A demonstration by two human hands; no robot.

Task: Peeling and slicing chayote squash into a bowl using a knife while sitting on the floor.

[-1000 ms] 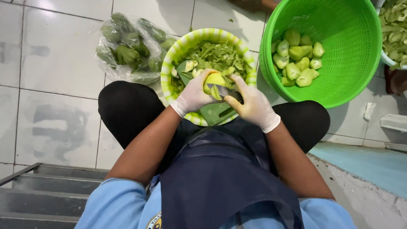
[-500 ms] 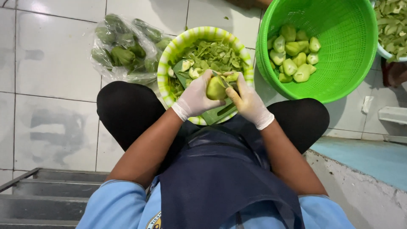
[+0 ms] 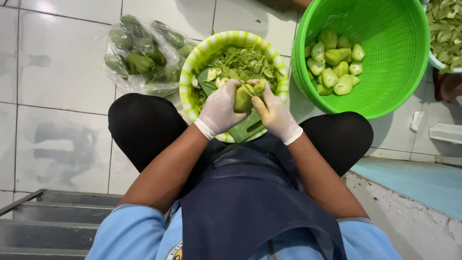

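Both gloved hands are on one green chayote (image 3: 243, 99), held right over the striped bowl of peelings (image 3: 192, 62). Left hand (image 3: 219, 110) cups it with fingers curled around, right hand (image 3: 275, 113) pinches its other side. Green basket (image 3: 385, 96) of peeled pieces sits nearby

Beside the big green plastic colander (image 3: 385, 91), a white tub of pale peelings (image 3: 445, 33) is cut off — top-right edge; a tool between the gloves can't be made out.
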